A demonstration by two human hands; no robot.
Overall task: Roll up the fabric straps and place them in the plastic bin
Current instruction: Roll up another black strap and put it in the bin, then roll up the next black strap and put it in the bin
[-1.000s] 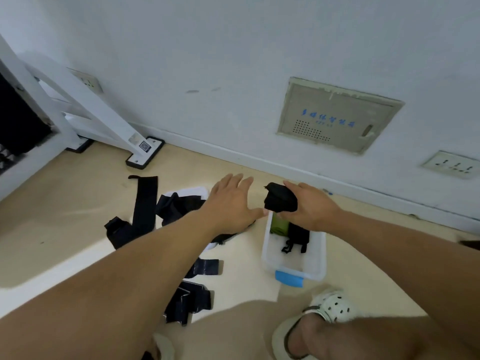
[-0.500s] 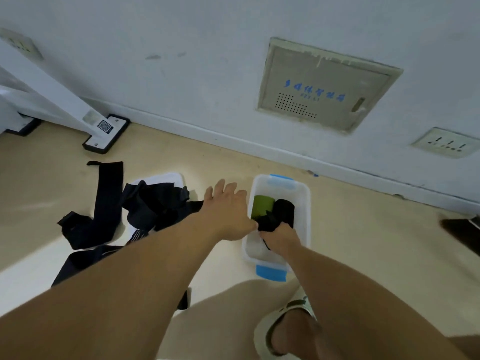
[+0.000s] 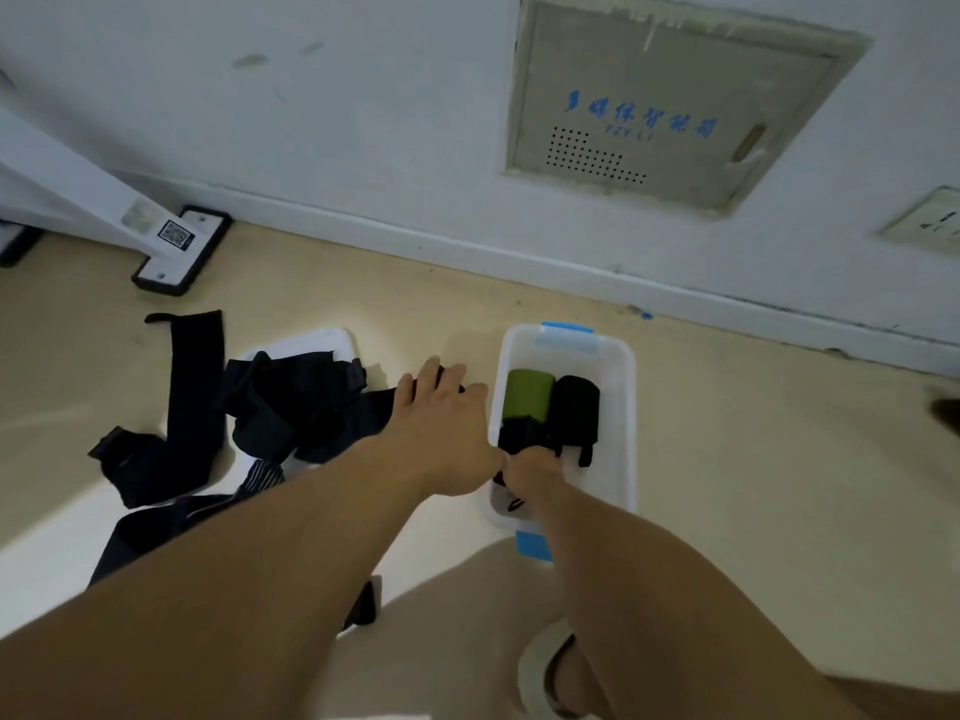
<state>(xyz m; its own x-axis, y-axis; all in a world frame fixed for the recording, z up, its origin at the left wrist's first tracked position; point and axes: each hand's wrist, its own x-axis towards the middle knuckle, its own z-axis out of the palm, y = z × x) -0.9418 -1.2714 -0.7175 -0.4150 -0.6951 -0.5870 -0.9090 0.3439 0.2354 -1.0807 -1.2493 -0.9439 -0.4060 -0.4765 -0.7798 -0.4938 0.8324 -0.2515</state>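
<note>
- Right hand (image 3: pixel 530 472) is down in the plastic bin (image 3: pixel 618 366), fingers hidden, so grip's unclear; black roll (image 3: pixel 522 433) sits at its fingertips.
- Left hand (image 3: pixel 441 423) lies flat, holding nothing, beside the loose straps (image 3: pixel 291 407).
- Next, probably: grab 1 and roll.

White wall (image 3: pixel 363 96) behind, white baseboard (image 3: pixel 467 252) along its foot. Beige recessed panel (image 3: pixel 670 101) in wall, blue lettering, grid of small holes, slot at right. Wall socket (image 3: pixel 930 220) at right edge. White angled frame leg (image 3: pixel 67 189) at left, QR sticker (image 3: pixel 175 234) near its black-edged foot plate (image 3: pixel 182 252). Beige floor (image 3: pixel 779 459). Light-coloured sandal (image 3: pixel 540 672) at bottom edge.
</note>
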